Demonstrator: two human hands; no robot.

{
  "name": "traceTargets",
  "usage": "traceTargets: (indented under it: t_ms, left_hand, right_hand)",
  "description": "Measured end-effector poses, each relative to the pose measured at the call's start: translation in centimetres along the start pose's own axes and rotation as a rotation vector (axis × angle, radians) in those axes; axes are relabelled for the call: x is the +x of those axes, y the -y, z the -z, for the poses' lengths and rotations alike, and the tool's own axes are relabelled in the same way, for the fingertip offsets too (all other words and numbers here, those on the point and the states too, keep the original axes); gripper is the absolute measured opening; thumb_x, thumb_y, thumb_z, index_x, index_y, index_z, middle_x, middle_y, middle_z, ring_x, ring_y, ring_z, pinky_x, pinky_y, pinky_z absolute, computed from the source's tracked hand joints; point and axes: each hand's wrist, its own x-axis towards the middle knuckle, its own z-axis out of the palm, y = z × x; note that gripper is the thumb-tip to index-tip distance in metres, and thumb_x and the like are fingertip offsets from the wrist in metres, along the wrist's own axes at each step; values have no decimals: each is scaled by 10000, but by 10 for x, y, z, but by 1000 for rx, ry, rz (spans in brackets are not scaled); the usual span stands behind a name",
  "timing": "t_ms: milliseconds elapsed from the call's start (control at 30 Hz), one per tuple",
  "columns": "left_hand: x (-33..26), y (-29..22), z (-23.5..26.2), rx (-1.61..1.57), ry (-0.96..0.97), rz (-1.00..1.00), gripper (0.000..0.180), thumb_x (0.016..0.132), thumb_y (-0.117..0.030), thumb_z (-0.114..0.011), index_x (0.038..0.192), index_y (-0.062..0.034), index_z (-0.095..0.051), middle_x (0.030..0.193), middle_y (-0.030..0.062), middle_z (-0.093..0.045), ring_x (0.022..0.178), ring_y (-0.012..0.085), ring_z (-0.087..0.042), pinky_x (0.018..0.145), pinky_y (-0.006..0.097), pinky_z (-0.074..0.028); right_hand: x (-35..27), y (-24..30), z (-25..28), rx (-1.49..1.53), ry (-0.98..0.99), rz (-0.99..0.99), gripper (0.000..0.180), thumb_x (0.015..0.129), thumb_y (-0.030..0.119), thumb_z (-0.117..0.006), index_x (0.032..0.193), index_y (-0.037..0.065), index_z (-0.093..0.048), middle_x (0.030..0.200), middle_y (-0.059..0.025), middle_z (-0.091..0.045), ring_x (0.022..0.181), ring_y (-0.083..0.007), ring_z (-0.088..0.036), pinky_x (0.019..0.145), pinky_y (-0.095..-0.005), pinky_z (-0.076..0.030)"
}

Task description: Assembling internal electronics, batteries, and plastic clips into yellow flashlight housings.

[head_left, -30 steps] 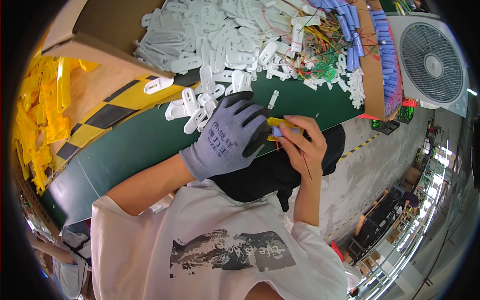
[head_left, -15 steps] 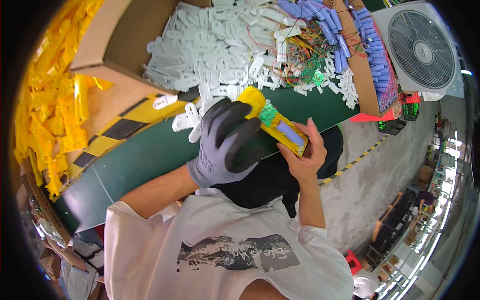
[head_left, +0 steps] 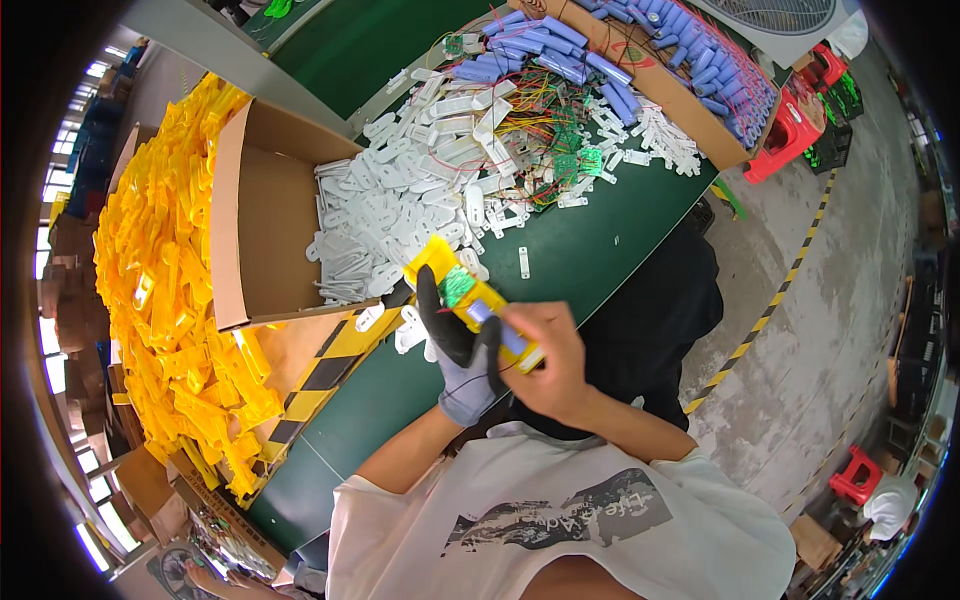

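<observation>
Head view: we observe the gloved left hand clamped on a yellow casing; the blurred right hand meets its near end, grip undeterminable. Beyond both hands, white plastic parts lie on the green surface.

Batteries behind circuit boards

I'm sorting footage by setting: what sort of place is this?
Likely a factory assembly workshop: heaped yellow plastic parts, white plastic parts on a green workbench, and purple cylinders in a carton.
</observation>
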Motion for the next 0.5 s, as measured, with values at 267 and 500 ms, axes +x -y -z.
traceTargets:
  t_ms: [267, 500]
  left_hand:
    - [5, -7, 11, -200, 12, 339, 596, 896, 21, -493, 1438, -82, -265, 1243, 96, -452, 1014, 164, -500, 892, 308, -428]
    - [5, -12, 9, -236, 48, 416, 468, 948, -153, -498, 1392, -145, -352, 1130, 93, -521, 885, 152, -555, 676, 292, -514]
  right_hand:
    - [32, -4, 60, -24, 338, 28, 412, 726, 134, -748, 1117, 67, -637, 968, -98, -652, 862, -241, -633, 750, -325, -508]
    - [77, -29, 43, -269, 152, -252, 241, 787, 129, -692, 1014, 54, -660, 822, -84, -660, 701, -165, -627, 593, -282, -477]
